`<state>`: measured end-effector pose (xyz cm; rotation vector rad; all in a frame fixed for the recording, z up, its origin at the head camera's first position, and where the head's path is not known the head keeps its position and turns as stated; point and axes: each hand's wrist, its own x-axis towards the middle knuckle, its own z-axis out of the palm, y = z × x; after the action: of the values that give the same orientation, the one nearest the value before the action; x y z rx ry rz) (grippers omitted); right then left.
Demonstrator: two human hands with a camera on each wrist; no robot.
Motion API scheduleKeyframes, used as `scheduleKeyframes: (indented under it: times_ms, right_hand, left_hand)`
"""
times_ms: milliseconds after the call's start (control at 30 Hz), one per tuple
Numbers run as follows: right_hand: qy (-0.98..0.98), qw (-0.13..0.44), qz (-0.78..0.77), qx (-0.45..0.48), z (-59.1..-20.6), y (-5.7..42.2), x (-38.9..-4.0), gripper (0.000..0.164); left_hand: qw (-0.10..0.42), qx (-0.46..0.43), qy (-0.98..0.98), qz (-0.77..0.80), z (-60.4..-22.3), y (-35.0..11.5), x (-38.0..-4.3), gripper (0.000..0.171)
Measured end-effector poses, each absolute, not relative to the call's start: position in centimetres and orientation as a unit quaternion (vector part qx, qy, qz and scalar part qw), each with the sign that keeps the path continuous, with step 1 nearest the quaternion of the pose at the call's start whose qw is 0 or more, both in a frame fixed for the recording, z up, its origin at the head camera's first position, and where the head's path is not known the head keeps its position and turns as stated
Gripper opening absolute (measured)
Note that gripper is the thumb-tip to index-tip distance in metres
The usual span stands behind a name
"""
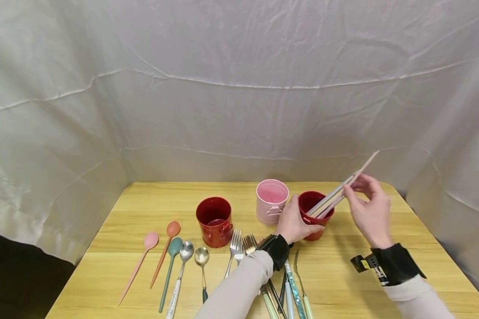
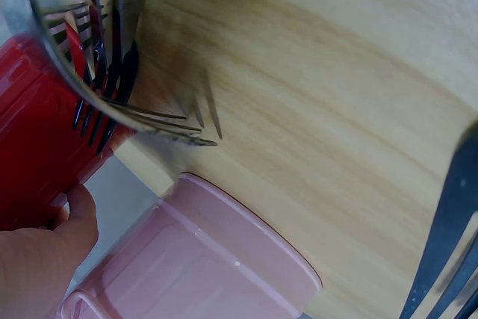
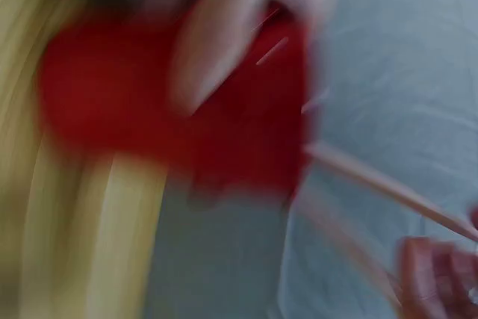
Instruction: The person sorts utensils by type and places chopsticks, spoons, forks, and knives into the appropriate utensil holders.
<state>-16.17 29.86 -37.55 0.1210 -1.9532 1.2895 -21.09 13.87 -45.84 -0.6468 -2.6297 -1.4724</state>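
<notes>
My left hand (image 1: pixel 294 223) grips the right-hand red bucket (image 1: pixel 313 235) around its near left side, the thumb across its front. Several pale chopsticks (image 1: pixel 330 201) lean out of that bucket up to the right. With thumb and fingertips, my right hand (image 1: pixel 368 206) pinches their upper part above the rim; one pinkish chopstick (image 1: pixel 369 161) sticks up beyond the hand. Blurred in the right wrist view are the red bucket (image 3: pixel 112 102) and a pink chopstick (image 3: pixel 388 192). The chopsticks' lower ends are hidden inside the bucket.
A pink bucket (image 1: pixel 268 212) stands just left of my left hand, with another red bucket (image 1: pixel 215 230) farther left. Several spoons lie at left, including a teal spoon (image 1: pixel 175 246). Forks (image 1: pixel 236 243) and knives (image 1: pixel 297 270) lie around and under my left forearm. Grey cloth hangs behind the table.
</notes>
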Motion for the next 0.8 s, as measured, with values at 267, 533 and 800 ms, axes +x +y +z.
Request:
scheduleKeyframes:
  times_ms: [267, 533, 800]
  right_hand:
    - [-0.872, 0.322, 0.368, -0.021, -40.6, 31.6, -15.3, 0.039]
    - [-0.895, 0.276, 0.350, -0.004, -43.2, 32.3, -14.1, 0.032]
    - [-0.900, 0.239, 0.364, 0.007, -43.8, 31.7, -13.1, 0.027]
  left_hand:
    - [0.041, -0.214, -0.856, -0.469, -45.6, 13.9, -21.1, 0.088]
    - [0.038, -0.217, -0.848, -0.481, -45.6, 13.9, -20.9, 0.088]
    - [0.057, -0.210, -0.858, -0.466, -45.5, 14.0, -20.7, 0.089]
